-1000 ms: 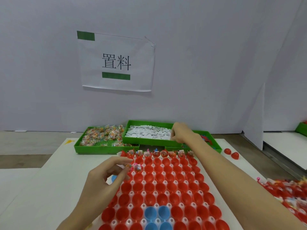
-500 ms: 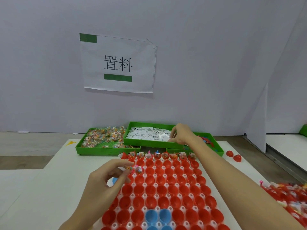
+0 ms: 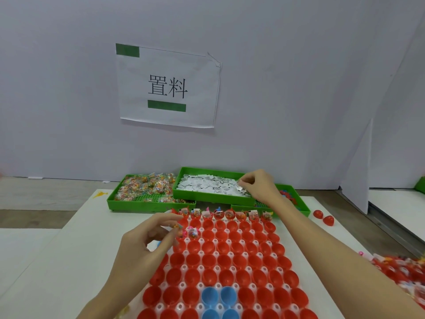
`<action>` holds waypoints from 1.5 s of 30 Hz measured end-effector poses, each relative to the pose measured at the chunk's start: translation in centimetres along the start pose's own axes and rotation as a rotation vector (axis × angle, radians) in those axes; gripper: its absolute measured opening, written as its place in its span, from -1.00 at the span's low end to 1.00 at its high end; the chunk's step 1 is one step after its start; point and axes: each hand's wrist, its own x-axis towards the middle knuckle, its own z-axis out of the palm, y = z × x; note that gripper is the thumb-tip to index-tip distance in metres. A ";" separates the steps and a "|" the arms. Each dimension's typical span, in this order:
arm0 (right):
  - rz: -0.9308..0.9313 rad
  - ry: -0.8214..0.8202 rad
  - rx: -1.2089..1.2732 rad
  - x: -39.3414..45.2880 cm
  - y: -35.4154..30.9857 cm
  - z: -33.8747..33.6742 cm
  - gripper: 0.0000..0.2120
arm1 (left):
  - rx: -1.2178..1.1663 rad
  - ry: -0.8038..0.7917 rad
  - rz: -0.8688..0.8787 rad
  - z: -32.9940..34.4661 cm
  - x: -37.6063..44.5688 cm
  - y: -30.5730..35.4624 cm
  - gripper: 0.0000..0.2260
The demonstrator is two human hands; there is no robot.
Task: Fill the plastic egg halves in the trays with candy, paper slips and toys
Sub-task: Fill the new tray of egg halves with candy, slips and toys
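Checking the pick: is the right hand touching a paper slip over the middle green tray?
Touching. The head view shows the right hand pinching a paper slip above the middle green tray.

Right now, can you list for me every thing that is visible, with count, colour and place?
egg halves tray: one, red halves with a few blue, centre table
candy tray: one, green, back left
paper slips tray: one, green, white slips, back centre
toy tray: one, green, back right
loose egg halves: two, red, right of toy tray
filled tray: one, red, right edge
wall sign: one, white, wall
left hand: holds small toys
right hand: pinches slips
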 end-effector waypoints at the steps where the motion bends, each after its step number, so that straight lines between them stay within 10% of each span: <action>1: -0.006 0.041 0.031 -0.3 0.0 0.0 -0.88 | -0.021 0.011 -0.023 -0.1 0.1 0.0 -0.69; 27: -0.205 -0.320 0.665 -19.3 -7.1 -0.1 -0.93 | -0.231 -0.244 -0.162 1.4 -1.2 2.6 -0.86; 45: -0.293 -0.256 0.462 -19.6 -7.5 -0.3 -0.88 | -0.160 -0.208 -0.078 1.3 -1.5 3.1 -0.78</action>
